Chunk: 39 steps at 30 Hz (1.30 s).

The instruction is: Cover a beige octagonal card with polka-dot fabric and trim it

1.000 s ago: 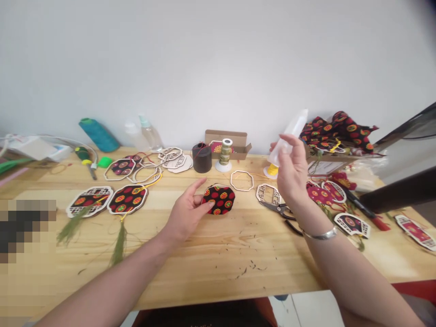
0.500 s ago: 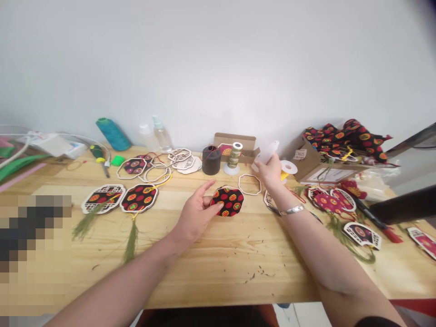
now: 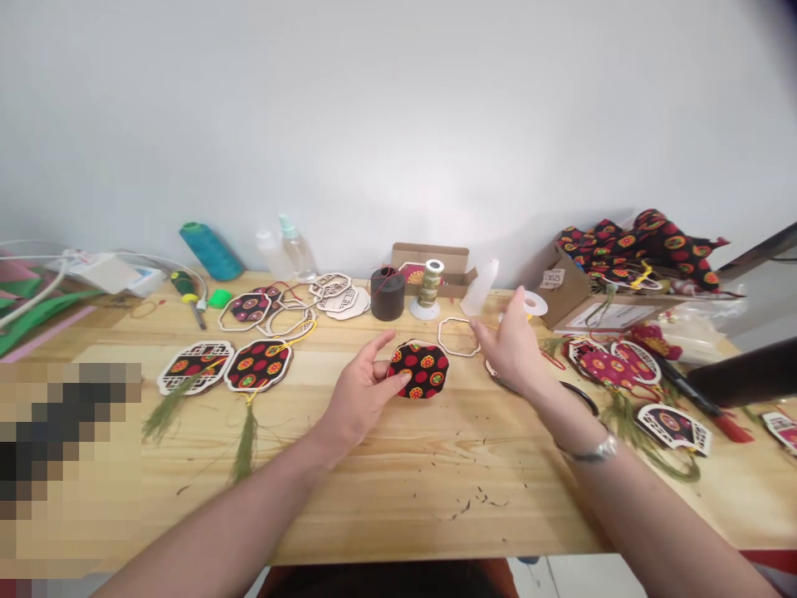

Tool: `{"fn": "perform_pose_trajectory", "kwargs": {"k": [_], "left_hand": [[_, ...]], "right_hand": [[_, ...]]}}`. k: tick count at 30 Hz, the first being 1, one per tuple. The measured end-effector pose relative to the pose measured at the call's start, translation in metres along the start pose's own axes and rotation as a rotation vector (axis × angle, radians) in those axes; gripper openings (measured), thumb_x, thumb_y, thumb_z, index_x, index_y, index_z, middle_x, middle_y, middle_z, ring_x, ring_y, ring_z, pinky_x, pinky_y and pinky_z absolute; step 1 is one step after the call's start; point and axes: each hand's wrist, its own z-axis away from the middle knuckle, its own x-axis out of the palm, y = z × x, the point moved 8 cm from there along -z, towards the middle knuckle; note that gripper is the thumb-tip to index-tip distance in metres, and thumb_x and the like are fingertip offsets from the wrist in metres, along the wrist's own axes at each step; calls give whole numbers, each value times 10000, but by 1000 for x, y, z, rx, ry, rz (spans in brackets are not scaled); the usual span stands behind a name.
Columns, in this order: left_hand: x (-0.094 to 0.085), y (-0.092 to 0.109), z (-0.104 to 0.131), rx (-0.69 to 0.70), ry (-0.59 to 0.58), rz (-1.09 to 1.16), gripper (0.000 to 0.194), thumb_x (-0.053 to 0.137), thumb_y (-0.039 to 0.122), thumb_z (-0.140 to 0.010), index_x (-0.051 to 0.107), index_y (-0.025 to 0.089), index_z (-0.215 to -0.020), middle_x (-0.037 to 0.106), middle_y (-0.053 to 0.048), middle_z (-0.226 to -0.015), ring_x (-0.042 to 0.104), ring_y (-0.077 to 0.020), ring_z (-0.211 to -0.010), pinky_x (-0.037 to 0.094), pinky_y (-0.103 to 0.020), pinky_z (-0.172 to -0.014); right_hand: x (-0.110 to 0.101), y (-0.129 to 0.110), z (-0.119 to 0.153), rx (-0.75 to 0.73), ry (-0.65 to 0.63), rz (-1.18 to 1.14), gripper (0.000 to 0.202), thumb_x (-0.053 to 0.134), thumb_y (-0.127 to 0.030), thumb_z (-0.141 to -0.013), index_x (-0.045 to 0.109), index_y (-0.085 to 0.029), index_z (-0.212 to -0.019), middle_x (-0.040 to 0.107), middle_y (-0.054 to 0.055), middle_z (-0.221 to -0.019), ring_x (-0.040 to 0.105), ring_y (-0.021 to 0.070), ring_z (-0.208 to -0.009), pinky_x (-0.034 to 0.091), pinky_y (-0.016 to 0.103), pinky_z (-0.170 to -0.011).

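Between its thumb and fingers my left hand [image 3: 364,389] grips an eight-sided fabric-covered piece [image 3: 422,370], black with red and yellow floral rounds, just above the tabletop. My right hand [image 3: 515,345] holds nothing, its thumb and fingers spread apart. Behind it a white squeeze bottle [image 3: 479,287] stands upright near the wall, apart from the fingers. A thin pale wooden frame [image 3: 457,336] lies flat between my hands, close to the right thumb. Partly hidden by the right hand is a white tape roll [image 3: 532,305].
At the back stand a black thread spool [image 3: 387,294], a green-gold thread spool [image 3: 430,285] and a teal thread cone [image 3: 212,251]. Tasselled ornaments [image 3: 258,365] lie left. On the right are a cardboard box [image 3: 576,307] heaped with fabric and a black cylinder [image 3: 747,371].
My right hand has let go of the white squeeze bottle, which now stands on the table, and has drawn back toward me. My left hand still grips the fabric-covered piece.
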Motion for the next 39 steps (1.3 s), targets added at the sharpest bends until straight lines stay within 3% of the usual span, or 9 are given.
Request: {"fn": "perform_pose_trajectory", "kwargs": {"k": [1,3,6,8,10,17,24,31,39], "left_hand": [[1,-1,0,-10,-3,6,863,782,228,-685,361,123,-1431,748,19,-703,683,-141,-699,508,-292,-789],[3,-1,2,-30,-9,30,872,787,242,-689,350,123,-1435,759,-2,-740,687,-150,-710,505,-300,-788],[5,1,4,-37,-33,94,879,807,232,-666,365,124,-1418,748,7,-722,675,-145,-679,501,-287,-751],[5,2,5,-38,-40,118,872,816,195,-640,393,139,-1400,717,43,-663,643,-121,-615,490,-259,-691],[5,3,7,-47,-47,124,871,817,167,-629,404,159,-1396,690,66,-627,612,-101,-566,470,-235,-631],[8,-2,10,-59,-60,161,745,808,184,-698,461,204,-1358,645,100,-573,588,-65,-560,449,-183,-606],[8,-3,10,-55,-63,203,681,791,190,-728,498,226,-1341,690,76,-641,628,-73,-624,491,-192,-667],[8,-4,10,-59,-68,161,746,799,172,-707,464,222,-1372,759,6,-803,694,-141,-783,531,-267,-788],[11,2,11,-53,-67,153,798,820,225,-696,423,170,-1386,751,10,-712,689,-141,-698,546,-284,-754]], "right_hand": [[-13,-14,11,-37,55,10,731,564,-277,-856,256,-35,-1473,475,299,-1385,468,419,-1299,432,613,-1002],[-25,-58,35,-281,55,-61,556,471,-234,-935,321,-133,-1461,528,216,-1377,496,323,-1304,436,548,-1048],[-20,-119,81,-799,-119,-264,501,374,-318,-1001,302,-147,-1466,594,173,-1312,497,233,-1315,451,449,-1077],[-13,-134,105,-1012,-164,-330,575,321,-412,-1012,255,-69,-1469,555,231,-1341,374,263,-1404,404,476,-1113],[-3,-135,119,-1104,-189,-338,642,330,-465,-1002,228,-26,-1460,482,277,-1402,285,297,-1441,369,497,-1131],[7,-123,120,-1046,-187,-243,768,534,-517,-909,302,29,-1396,124,317,-1567,138,335,-1472,305,496,-1160],[6,-124,116,-1052,-168,-192,682,574,-496,-889,476,62,-1268,493,342,-1370,144,316,-1470,277,467,-1175],[8,-120,113,-1032,-156,-121,757,498,-585,-901,459,48,-1315,488,313,-1392,144,314,-1467,332,487,-1152],[2,-116,104,-965,-67,-114,795,388,-597,-938,347,66,-1376,537,323,-1335,213,308,-1453,372,506,-1129]]}}
